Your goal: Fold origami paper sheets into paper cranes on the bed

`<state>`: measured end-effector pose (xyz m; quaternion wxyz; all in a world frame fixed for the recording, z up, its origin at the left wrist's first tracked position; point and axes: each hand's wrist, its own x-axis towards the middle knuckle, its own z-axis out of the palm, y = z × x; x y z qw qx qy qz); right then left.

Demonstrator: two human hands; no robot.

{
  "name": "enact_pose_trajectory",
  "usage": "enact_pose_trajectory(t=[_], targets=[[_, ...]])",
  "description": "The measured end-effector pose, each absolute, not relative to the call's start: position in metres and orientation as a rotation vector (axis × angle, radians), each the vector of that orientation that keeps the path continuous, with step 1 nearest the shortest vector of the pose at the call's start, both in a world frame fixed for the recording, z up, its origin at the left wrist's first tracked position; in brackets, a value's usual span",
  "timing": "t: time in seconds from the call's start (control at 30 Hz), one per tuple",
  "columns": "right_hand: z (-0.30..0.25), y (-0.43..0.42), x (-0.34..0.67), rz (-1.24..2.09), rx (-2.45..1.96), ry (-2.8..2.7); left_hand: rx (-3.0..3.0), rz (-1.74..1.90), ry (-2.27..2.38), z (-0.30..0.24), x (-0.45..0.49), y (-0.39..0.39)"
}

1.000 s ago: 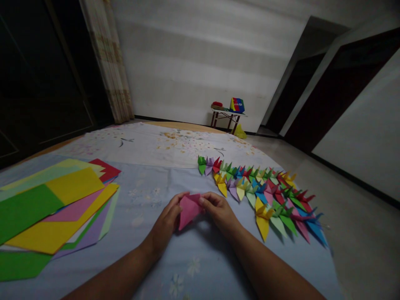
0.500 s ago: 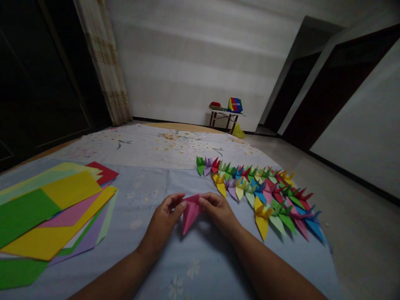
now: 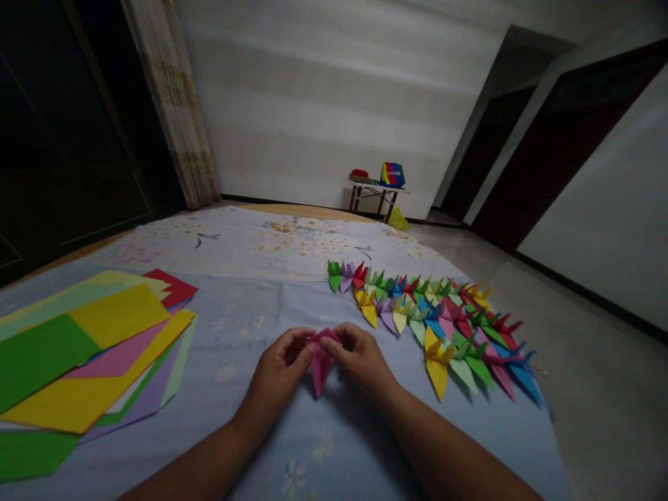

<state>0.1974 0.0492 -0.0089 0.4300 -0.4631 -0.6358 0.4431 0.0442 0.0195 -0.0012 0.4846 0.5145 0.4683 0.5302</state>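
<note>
Between my two hands, just above the blue cloth, is a pink folded paper [image 3: 321, 369] with its point hanging toward me. My left hand [image 3: 283, 362] pinches its left upper corner between thumb and fingers. On the other side, my right hand [image 3: 356, 353] grips the upper right, its thumb laid across the front of the paper. The fingertips behind the paper are hidden. Rows of finished paper cranes [image 3: 440, 362] in many colours stand to the right of my right hand.
Sheets of coloured paper [image 3: 120, 316] lie in an overlapping pile at the left. A light blue flowered cloth [image 3: 250, 417] covers the near table, with a white flowered cloth [image 3: 234, 236] beyond. By the far wall, a small table [image 3: 373, 186] carries a colourful box [image 3: 392, 175].
The right thumb has moved left onto the front of the pink paper. The paper's lower point has turned slightly right and looks narrower.
</note>
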Motion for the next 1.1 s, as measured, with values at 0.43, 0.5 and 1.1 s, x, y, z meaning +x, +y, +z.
enact_pose_trajectory(t=[0.43, 0.5, 1.1], targets=[[-0.004, 0.045, 0.197, 0.967, -0.969, -1.758, 1.206, 1.219, 1.219, 0.007, 0.041, 0.023], [-0.006, 0.046, 0.198, 1.019, -0.935, -1.719, 1.108, 1.227, 1.192, 0.008, 0.041, 0.024], [-0.006, 0.062, 0.21, 1.041, -0.928, -1.657, 1.052, 1.189, 1.175, 0.012, 0.032, 0.029]])
